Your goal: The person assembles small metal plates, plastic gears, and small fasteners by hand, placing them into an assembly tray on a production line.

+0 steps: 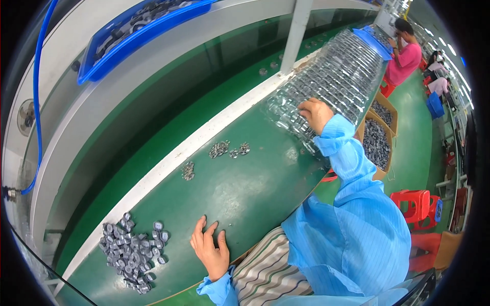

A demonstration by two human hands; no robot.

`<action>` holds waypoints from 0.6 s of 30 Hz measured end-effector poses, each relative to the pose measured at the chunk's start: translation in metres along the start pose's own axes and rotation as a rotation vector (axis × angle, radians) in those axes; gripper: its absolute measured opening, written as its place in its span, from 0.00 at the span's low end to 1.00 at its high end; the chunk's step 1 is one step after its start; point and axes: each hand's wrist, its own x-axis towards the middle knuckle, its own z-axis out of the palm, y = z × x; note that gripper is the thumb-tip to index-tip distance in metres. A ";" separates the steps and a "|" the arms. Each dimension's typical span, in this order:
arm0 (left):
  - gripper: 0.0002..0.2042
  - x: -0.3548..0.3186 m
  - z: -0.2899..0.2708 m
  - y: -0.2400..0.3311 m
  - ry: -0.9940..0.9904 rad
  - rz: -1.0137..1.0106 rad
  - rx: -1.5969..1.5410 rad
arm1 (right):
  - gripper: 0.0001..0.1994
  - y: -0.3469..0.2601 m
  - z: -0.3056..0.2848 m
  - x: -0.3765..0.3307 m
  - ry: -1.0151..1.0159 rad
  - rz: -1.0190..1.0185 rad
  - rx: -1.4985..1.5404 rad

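My left hand (210,249) lies on the green tabletop (240,196) with its fingers spread and nothing in them. To its left is a heap of small dark grey, ring-like parts (127,252). My right hand (316,114) reaches over the near end of a stack of clear plastic trays (332,71) with many small pockets. Its fingers are bent and drawn together; what they grip, if anything, is hidden. Between the hands, little piles of tiny shiny metal pieces (219,149) lie on the table. One tiny bit sits just right of my left fingertips.
A blue bin (148,38) of dark parts sits on the ledge at upper left. Another blue tray (372,43) rests at the far end of the clear trays, near a person in pink (408,58). Cardboard boxes (392,153) of parts and red stools (411,204) stand on the right.
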 end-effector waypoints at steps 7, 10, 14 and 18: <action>0.14 0.005 0.003 -0.002 -0.009 0.001 -0.038 | 0.11 0.025 -0.005 0.014 -0.187 0.018 -0.017; 0.15 0.004 0.002 -0.004 0.003 0.006 -0.020 | 0.12 0.038 0.002 0.022 -0.235 0.068 0.122; 0.15 0.002 -0.001 -0.008 0.001 0.012 -0.042 | 0.10 0.012 -0.009 0.017 -0.072 0.064 0.096; 0.15 0.004 -0.001 -0.007 -0.005 0.028 -0.056 | 0.10 -0.073 -0.045 -0.001 0.271 -0.184 0.227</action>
